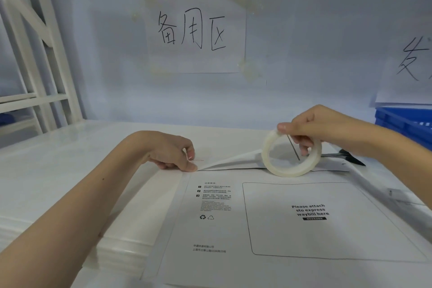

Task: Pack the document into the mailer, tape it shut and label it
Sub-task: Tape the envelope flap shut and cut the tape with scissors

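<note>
A white mailer (268, 229) lies flat on the white table (70, 159), printed side up with a waybill box. My right hand (327, 128) holds a roll of clear tape (291, 153) upright above the mailer's far edge. A strip of tape (229, 159) stretches from the roll leftward to my left hand (173, 152), whose fingertips pinch its free end down at the mailer's far left corner. The document is not visible.
Black scissors (348, 155) lie on the table behind my right wrist. A blue crate (402, 124) stands at the far right. White shelving (35, 65) rises at the left. Paper signs (196, 33) hang on the back wall.
</note>
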The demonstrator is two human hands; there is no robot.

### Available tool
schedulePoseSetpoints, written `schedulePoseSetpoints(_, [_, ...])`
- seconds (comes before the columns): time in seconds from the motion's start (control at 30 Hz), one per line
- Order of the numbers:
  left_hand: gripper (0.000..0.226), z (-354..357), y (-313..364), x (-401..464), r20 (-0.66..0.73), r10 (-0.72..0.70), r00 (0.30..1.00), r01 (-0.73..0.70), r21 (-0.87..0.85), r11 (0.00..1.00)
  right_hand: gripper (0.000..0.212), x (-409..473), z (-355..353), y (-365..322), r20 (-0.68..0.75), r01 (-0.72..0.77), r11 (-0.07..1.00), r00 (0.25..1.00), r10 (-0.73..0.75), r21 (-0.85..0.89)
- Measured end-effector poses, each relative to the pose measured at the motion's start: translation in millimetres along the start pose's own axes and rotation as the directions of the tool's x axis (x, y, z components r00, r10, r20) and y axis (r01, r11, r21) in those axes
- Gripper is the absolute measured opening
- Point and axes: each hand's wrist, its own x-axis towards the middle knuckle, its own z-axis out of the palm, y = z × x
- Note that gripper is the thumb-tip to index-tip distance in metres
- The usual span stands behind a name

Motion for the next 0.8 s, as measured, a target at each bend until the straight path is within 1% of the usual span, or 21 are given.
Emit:
schedulePoseSetpoints(0.07, [0.023, 0.7, 0.9, -1.4, -0.009, 0.01, 1.0, -0.009, 0.011, 1.0, 0.052, -8.6, 0.3, 14.3, 0.035, -0.031, 0.983, 0.999, 0.025, 0.184])
schedulePoseSetpoints(0.13, [0.028, 1.9, 0.3, -3.3, -0.013, 0.042, 0.999, -0.042, 0.009, 0.999, 0.052, -13.1, 3.4, 23.7, 0.083, -0.075, 0.948, 0.995, 0.051, 0.309])
schedulePoseSetpoints(0.2, [0.033, 4.2, -3.5, -5.0, -0.023, 0.126, 0.992, -0.126, 0.007, 0.992, 0.05, -12.4, 7.7, 26.8, 0.088, -0.098, 0.912, 0.994, 0.068, 0.399])
schedulePoseSetpoints(0.27, [0.035, 6.8, -6.4, -7.1, -0.057, 0.23, 0.971, -0.228, 0.045, 0.973, 0.047, -9.2, 10.8, 25.4, 0.053, -0.098, 0.886, 0.995, 0.083, 0.452])
schedulePoseSetpoints(0.37, [0.04, 13.0, -2.5, -10.3, -0.101, 0.41, 0.906, -0.397, 0.125, 0.909, 0.045, -7.5, 12.1, 23.6, -0.004, -0.069, 0.883, 0.997, 0.08, 0.465])
schedulePoseSetpoints(0.43, [0.047, 17.7, 2.7, -12.4, -0.099, 0.483, 0.87, -0.462, 0.179, 0.868, 0.044, -8.4, 12.5, 22.9, -0.04, -0.04, 0.886, 0.997, 0.066, 0.461])
schedulePoseSetpoints(0.53, [0.04, 22.5, 3.3, -14.4, -0.103, 0.505, 0.857, -0.466, 0.264, 0.844, 0.043, -9.5, 15.5, 20.5, -0.098, 0.006, 0.895, 0.994, 0.042, 0.445])
schedulePoseSetpoints(0.6, [0.036, 26.9, 0.0, -16.9, -0.151, 0.496, 0.855, -0.436, 0.307, 0.846, 0.042, -9.1, 17.6, 18.7, -0.137, 0.042, 0.907, 0.99, 0.017, 0.419])
schedulePoseSetpoints(0.73, [0.032, 41.6, -3.8, -20.8, -0.256, 0.561, 0.787, -0.466, 0.348, 0.813, 0.039, -8.2, 18.4, 15.1, -0.179, 0.088, 0.922, 0.984, -0.021, 0.377])
schedulePoseSetpoints(0.8, [0.034, 43.4, -2.9, -21.4, -0.269, 0.557, 0.786, -0.466, 0.336, 0.819, 0.043, -7.9, 18.4, 14.0, -0.185, 0.096, 0.928, 0.982, -0.03, 0.359])
